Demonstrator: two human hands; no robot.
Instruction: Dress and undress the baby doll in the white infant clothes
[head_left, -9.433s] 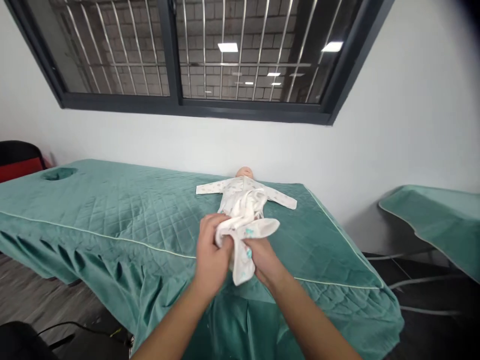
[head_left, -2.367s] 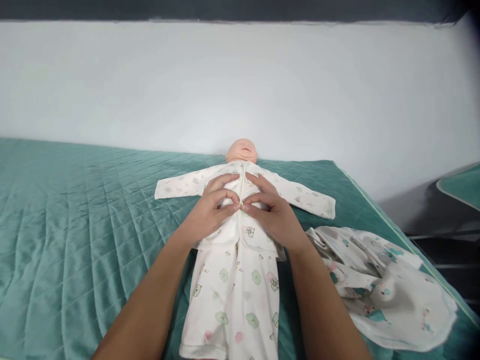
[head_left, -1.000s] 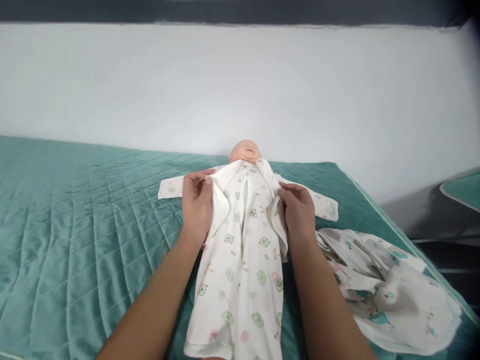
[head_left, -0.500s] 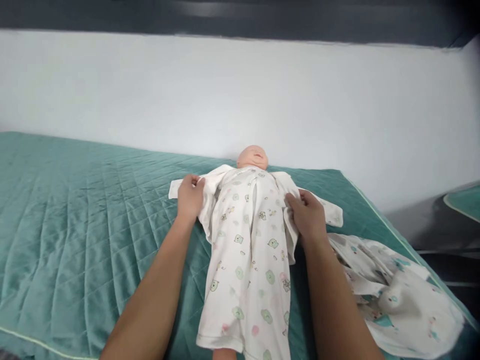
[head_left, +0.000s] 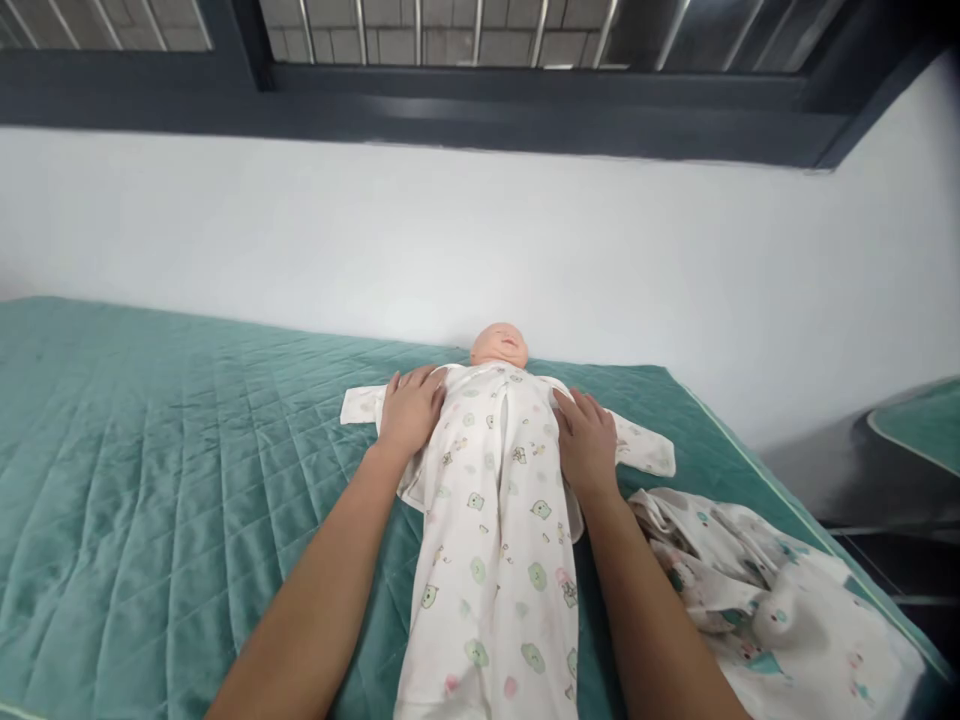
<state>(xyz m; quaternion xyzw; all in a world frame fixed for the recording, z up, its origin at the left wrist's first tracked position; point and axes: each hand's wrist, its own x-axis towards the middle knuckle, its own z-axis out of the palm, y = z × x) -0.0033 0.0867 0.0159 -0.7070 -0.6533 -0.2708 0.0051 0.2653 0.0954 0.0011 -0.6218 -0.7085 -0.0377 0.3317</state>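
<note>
A baby doll (head_left: 500, 345) lies on its back with its head toward the wall. White trousers (head_left: 491, 560) printed with small green animals cover its front from the chest down. Beneath them is a white long-sleeved top (head_left: 645, 445), its sleeves spread out to both sides. My left hand (head_left: 412, 410) rests on the top by the doll's shoulder, fingers stretched out over the cloth. On the other side my right hand (head_left: 586, 440) lies along the edge of the trousers, its fingers also extended. Neither hand pinches the fabric.
A green quilted cover (head_left: 187, 480) lies under the doll. To the right is a crumpled white printed cloth (head_left: 795, 600) near the edge. Behind stand a white wall (head_left: 337, 240) and a dark window frame (head_left: 450, 115) with bars.
Both hands have let go of the top's cloth and moved inward, now lying flat against the doll's sides. The view has tilted up, showing more of the window.
</note>
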